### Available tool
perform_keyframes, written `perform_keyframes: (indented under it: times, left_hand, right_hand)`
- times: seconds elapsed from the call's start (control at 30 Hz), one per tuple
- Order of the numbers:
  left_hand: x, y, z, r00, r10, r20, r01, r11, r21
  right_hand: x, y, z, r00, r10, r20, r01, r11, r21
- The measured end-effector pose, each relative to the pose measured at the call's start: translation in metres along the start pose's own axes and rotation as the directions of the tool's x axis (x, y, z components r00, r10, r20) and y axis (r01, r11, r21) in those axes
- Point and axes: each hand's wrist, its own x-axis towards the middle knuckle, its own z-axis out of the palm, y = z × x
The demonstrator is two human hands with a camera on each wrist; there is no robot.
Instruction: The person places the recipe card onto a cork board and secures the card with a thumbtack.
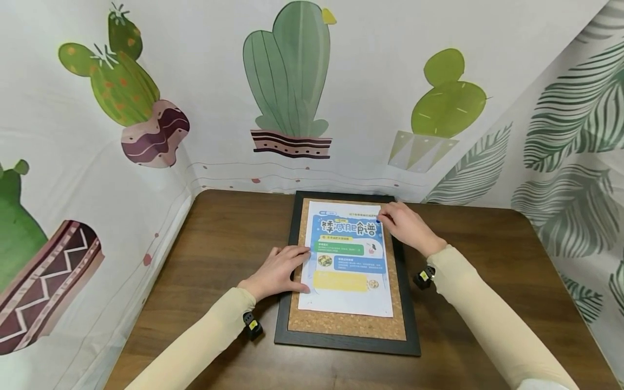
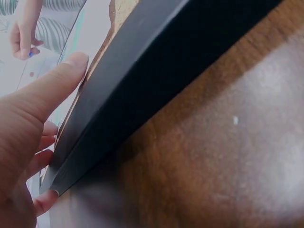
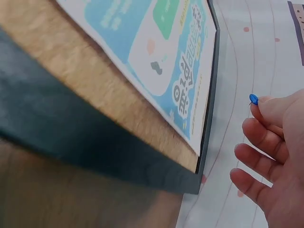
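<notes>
A printed paper sheet [image 1: 341, 300] lies on a cork board [image 1: 348, 325] with a black frame [image 1: 346, 346]. My left hand [image 1: 280, 271] rests across the board's left side, its thumb and fingers reaching the sheet's left edge. In the left wrist view the little finger touches the black frame's side. Near the sheet's top right corner, my right hand [image 1: 409, 227] pinches a blue push pin [image 3: 253, 99] between thumb and index finger. The pin's thin point shows in the right wrist view, held apart from the sheet; the other fingers are loosely bent.
The board lies on a brown wooden table [image 1: 209, 238], close to its back edge. Behind and beside the table hangs a white cloth [image 1: 209, 108] printed with cacti and leaves. Each wrist wears a small black camera.
</notes>
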Motion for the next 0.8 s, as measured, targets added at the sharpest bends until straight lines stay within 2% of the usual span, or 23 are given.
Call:
perform_keyframes:
  times: [0.23,0.43,0.8]
  left_hand:
    - [0.0,-0.001,-0.001,1.0,0.015,-0.014,-0.015,1.0,0.003]
    - [-0.001,-0.003,0.0,1.0,0.011,0.002,-0.011,1.0,-0.003]
    - [0.001,-0.005,-0.001,1.0,0.021,0.002,-0.021,1.0,0.009]
  right_hand:
    - [0.023,-0.01,0.008,0.999,0.025,0.048,-0.025,1.0,0.001]
    - [0.041,-0.02,0.015,0.997,0.022,0.079,-0.023,1.0,0.016]
    - [0.071,-0.027,0.032,0.99,0.055,0.129,-0.061,0.997,0.042]
